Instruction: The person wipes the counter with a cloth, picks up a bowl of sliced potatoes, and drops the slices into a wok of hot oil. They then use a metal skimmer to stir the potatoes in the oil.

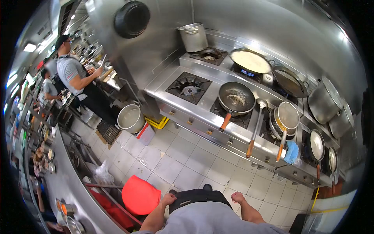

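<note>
My left hand (168,199) hangs by my hip beside the dark trousers, close to a round red plastic top (141,195). Its fingers are curled, with nothing visible in them. On the other side, my right hand (237,197) is held low over the floor tiles, fingers also curled in and touching nothing. In front of me on the stove sits a dark frying pan (233,97) with residue inside. To its right lie a ladle (255,126) with a wooden handle and a strainer (286,115) resting on a pot.
A lit burner heats a wide pan (250,61) of pale contents. Tall metal pots (324,100) stand at right. A large pot (131,118) sits low at left, near a co-worker (72,70). A steel counter (64,167) runs along my left. A blue cloth (291,152) hangs on the stove edge.
</note>
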`<state>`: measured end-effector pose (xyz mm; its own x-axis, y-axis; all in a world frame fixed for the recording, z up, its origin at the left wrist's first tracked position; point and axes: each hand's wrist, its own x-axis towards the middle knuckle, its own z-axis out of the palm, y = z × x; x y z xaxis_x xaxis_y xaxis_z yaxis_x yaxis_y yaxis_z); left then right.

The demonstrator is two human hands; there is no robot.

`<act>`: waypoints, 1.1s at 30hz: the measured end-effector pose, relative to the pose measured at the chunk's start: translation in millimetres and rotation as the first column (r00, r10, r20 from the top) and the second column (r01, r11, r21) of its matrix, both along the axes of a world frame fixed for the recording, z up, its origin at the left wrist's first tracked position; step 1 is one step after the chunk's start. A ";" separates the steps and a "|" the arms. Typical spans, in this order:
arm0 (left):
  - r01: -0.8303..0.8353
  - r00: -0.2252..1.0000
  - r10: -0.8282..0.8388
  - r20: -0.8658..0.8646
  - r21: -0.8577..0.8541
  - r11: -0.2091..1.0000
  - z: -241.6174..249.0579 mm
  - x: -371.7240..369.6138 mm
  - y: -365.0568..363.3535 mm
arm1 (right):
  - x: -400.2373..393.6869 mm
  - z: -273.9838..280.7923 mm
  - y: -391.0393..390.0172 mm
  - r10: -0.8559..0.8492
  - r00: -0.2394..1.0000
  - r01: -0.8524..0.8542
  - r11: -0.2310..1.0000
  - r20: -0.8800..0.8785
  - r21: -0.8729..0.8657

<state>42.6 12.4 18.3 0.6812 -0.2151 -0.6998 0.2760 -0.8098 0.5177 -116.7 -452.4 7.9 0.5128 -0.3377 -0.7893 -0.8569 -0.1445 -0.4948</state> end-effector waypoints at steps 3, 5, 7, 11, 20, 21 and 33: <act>-0.067 0.997 0.066 -0.047 -0.024 0.997 -1.3 -9.6 23.5 | 18.5 6.2 19.2 0.091 0.995 -0.089 0.995 -0.045 0.036; -0.100 0.994 0.100 -0.048 0.007 0.995 1.8 -16.7 39.5 | 33.4 7.8 33.4 0.196 0.977 -0.193 0.980 -0.081 0.048; -0.166 0.984 0.168 -0.051 0.040 0.985 12.1 -24.8 57.1 | 52.6 15.5 48.3 0.293 0.952 -0.289 0.955 -0.090 0.061; -0.331 0.938 0.337 -0.085 0.073 0.941 22.8 -51.8 95.7 | 108.2 26.7 77.0 0.448 0.886 -0.440 0.894 -0.121 0.087; -0.291 0.949 0.261 0.176 0.173 0.941 -37.6 -144.3 159.0 | 244.9 47.1 150.3 0.603 0.797 -0.604 0.796 0.030 0.045; -0.327 0.938 0.297 0.178 0.173 0.929 -25.3 -149.3 161.2 | 254.8 47.2 164.0 0.633 0.774 -0.634 0.772 0.031 0.046; -0.746 0.663 0.747 0.035 0.103 0.658 4.6 -161.0 204.4 | 283.5 42.7 301.3 0.814 0.579 -0.815 0.574 0.055 0.079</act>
<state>-118.3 216.9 23.0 0.5747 0.4334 -0.6942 0.8155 -0.3749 0.4410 166.8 -151.0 50.6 0.5461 0.2952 -0.7840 -0.3944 -0.7351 -0.5515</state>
